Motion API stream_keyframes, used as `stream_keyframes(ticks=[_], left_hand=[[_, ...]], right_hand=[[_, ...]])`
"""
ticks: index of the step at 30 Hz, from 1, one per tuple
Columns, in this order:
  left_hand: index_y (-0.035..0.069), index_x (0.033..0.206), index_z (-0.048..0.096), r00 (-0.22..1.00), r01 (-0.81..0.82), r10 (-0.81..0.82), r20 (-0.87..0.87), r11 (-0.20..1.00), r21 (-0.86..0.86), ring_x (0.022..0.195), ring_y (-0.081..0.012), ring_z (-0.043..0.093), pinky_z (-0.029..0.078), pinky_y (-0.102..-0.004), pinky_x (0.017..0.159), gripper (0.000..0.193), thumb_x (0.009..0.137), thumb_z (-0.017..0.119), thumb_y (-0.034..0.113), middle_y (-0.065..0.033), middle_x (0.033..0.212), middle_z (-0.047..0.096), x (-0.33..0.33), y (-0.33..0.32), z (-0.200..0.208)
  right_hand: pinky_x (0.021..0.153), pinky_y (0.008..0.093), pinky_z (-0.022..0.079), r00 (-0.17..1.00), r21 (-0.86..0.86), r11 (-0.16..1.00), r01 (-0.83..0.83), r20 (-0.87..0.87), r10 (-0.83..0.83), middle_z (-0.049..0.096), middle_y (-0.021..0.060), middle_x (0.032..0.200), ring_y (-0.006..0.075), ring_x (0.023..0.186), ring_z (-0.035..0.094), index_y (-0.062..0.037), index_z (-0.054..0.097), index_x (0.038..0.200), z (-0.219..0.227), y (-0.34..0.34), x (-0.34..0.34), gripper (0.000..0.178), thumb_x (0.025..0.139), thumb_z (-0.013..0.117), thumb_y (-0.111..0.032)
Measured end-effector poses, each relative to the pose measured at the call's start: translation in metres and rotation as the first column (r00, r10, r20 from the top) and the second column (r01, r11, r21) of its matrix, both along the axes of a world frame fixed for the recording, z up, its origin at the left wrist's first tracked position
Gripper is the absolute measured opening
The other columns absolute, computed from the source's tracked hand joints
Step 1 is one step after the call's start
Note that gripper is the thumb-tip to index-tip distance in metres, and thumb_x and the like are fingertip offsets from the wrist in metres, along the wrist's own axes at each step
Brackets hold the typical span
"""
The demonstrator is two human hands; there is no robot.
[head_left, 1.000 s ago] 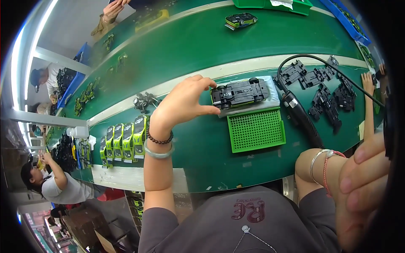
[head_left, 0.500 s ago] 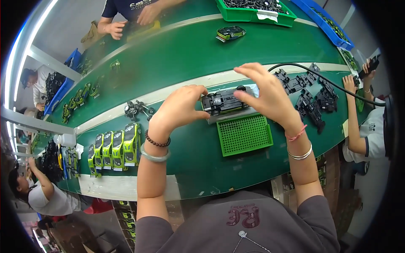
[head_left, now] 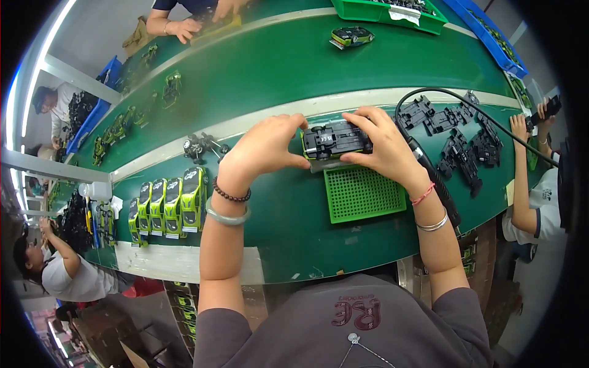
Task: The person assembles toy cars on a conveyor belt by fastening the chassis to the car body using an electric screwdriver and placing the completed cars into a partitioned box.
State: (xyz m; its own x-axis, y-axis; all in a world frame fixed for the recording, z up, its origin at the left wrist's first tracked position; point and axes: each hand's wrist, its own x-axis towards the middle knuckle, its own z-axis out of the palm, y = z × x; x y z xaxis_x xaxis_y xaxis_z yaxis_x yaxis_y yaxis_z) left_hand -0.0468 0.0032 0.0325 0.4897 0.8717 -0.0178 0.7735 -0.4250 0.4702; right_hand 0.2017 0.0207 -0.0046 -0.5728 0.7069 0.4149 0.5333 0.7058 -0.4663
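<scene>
A toy car (head_left: pixel 334 140) lies upside down between my hands, its black chassis facing up and a yellow-green body edge showing at its left end. My right hand (head_left: pixel 385 146) grips the right end, thumb on the near side and fingers on the far side. At the left end, my left hand (head_left: pixel 265 146) is open, thumb and fingers spread around the car's end. A green perforated basket (head_left: pixel 366 194) sits just in front of the car. Beside my right forearm hangs a black corded hand tool (head_left: pixel 432 178), partly hidden by my arm.
Several black chassis (head_left: pixel 457 147) lie to the right. At left stand yellow-green toy cars in a row (head_left: pixel 165 202), with black wheel parts (head_left: pixel 199 147) beyond. Another overturned car (head_left: pixel 351 37) rests across the bench near a green bin (head_left: pixel 423 23). Co-workers sit around.
My right hand has come down and closed on the car's right end. The car has shifted slightly away from me. The corded tool beside my right arm now shows. The view has moved a little.
</scene>
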Motion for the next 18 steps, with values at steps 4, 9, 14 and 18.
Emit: stream_keyframes(ticks=[4, 9, 14, 18], left_hand=[[0.003, 0.113, 0.051, 0.999, -0.023, 0.015, 0.03, 0.958, 0.285, 0.095, -0.034, 0.056, 0.045, -0.0395, 0.083, 0.056, 0.069, 0.076, 0.026, -0.0175, 0.1, 0.057, 0.013, -0.029, 0.035], [0.018, 0.101, 0.057, 0.828, -0.131, -0.255, 0.5, 0.778, 0.614, 0.09, -0.0312, 0.063, 0.051, -0.0458, 0.08, 0.039, 0.069, 0.079, 0.022, -0.0124, 0.101, 0.063, 0.051, -0.104, 0.096], [0.028, 0.122, 0.038, 0.821, -0.078, -0.493, 0.288, 0.402, 0.912, 0.071, -0.0244, 0.06, 0.052, -0.0421, 0.066, 0.044, 0.089, 0.056, 0.006, -0.0121, 0.091, 0.061, 0.034, -0.1, 0.11], [0.029, 0.125, 0.036, 0.774, -0.126, -0.585, 0.241, 0.231, 0.965, 0.07, -0.0236, 0.06, 0.052, -0.0409, 0.062, 0.047, 0.089, 0.056, 0.007, -0.0122, 0.091, 0.06, 0.032, -0.094, 0.108]], right_hand=[[0.094, 0.0399, 0.039, 1.0, -0.025, 1.0, 0.004, 0.009, -0.004, 0.052, 0.0132, 0.111, 0.0317, 0.107, 0.049, -0.0046, 0.054, 0.117, -0.001, 0.0, -0.001, 0.06, 0.066, 0.078, -0.026], [0.096, 0.0402, 0.038, 1.0, -0.043, 0.999, 0.015, 0.028, -0.014, 0.052, 0.0141, 0.113, 0.0322, 0.109, 0.048, -0.004, 0.054, 0.118, 0.001, -0.007, -0.004, 0.061, 0.066, 0.078, -0.025], [0.096, 0.0406, 0.038, 0.999, -0.123, 0.992, -0.027, 0.041, 0.033, 0.052, 0.0149, 0.116, 0.0329, 0.11, 0.048, -0.0039, 0.053, 0.117, 0.006, 0.003, -0.024, 0.064, 0.061, 0.08, -0.017], [0.096, 0.0406, 0.038, 0.999, -0.133, 0.99, 0.043, 0.036, -0.038, 0.051, 0.0144, 0.117, 0.0332, 0.11, 0.047, -0.0031, 0.052, 0.119, 0.005, -0.008, -0.005, 0.064, 0.061, 0.078, -0.013]])
